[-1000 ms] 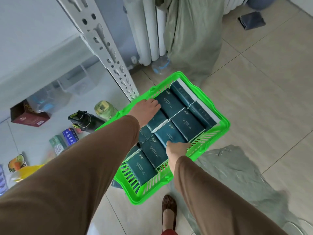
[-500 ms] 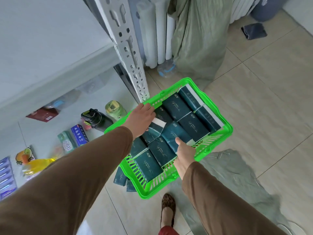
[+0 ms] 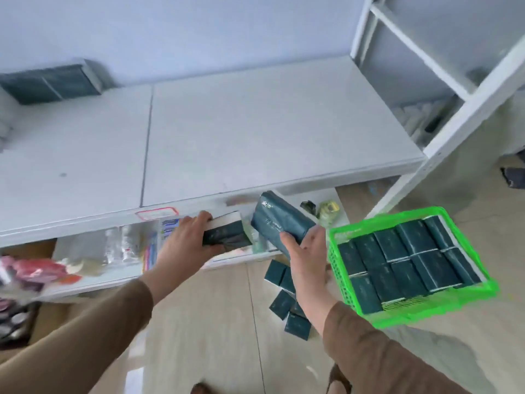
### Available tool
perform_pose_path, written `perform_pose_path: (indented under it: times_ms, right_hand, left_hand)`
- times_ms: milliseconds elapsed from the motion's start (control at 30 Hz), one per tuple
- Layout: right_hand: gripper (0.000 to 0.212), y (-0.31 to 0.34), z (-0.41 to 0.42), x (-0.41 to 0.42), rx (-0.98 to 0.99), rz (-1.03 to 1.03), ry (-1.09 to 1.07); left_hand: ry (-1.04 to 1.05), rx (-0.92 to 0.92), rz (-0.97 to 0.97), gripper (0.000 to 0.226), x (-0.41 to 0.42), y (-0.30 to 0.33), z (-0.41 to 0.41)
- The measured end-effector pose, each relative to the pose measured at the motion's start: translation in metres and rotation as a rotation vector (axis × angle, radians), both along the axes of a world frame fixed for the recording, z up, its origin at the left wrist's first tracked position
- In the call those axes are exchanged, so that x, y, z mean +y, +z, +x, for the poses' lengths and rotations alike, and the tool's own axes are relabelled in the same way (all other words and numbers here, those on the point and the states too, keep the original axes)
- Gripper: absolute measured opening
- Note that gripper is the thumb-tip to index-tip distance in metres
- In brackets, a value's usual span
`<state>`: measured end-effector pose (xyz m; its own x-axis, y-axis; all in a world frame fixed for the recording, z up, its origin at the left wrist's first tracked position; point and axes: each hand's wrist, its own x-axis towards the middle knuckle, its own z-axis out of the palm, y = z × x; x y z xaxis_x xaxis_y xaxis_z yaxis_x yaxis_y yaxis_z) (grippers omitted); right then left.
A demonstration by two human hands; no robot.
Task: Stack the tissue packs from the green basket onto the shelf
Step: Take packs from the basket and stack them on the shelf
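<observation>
Below the shelf (image 3: 255,132) edge, left hand (image 3: 184,243) grips one tissue pack (image 3: 227,234), right hand (image 3: 306,251) another (image 3: 281,220) – long axis tilted up-left – shelf ahead and above; green basket (image 3: 335,251) apparently sits right, still nearly full.

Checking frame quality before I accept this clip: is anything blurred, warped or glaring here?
Head view: motion blur smears the stacked packs at the shelf's back left and the clutter at the left edge; the green basket rim is soft. Wide-angle bending tilts the shelf post. Even, soft light; a faint sheen on the floor tiles.
</observation>
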<state>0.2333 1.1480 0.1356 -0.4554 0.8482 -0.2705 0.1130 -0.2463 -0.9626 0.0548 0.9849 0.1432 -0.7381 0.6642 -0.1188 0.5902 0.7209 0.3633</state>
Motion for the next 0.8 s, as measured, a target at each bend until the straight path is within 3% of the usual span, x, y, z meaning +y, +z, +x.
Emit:
perform_pose_path:
  times_ms: [233, 367, 800]
  right_hand:
    - [0.044, 0.081, -0.175, -0.163, 0.043, 0.225, 0.377]
    - [0.037, 0.097, -0.274, -0.218, 0.016, 0.348, 0.517]
    - [0.046, 0.047, -0.544, -0.309, -0.056, 0.490, 0.813]
  left_hand:
    - [0.144, 0.259, 0.070, 0.053, -0.226, 0.096, -0.151]
    - [0.218, 0.442, -0.044, 0.056, -0.309, 0.118, -0.235]
    - [0.305, 0.427, -0.272, 0.058, -0.436, 0.097, -0.489]
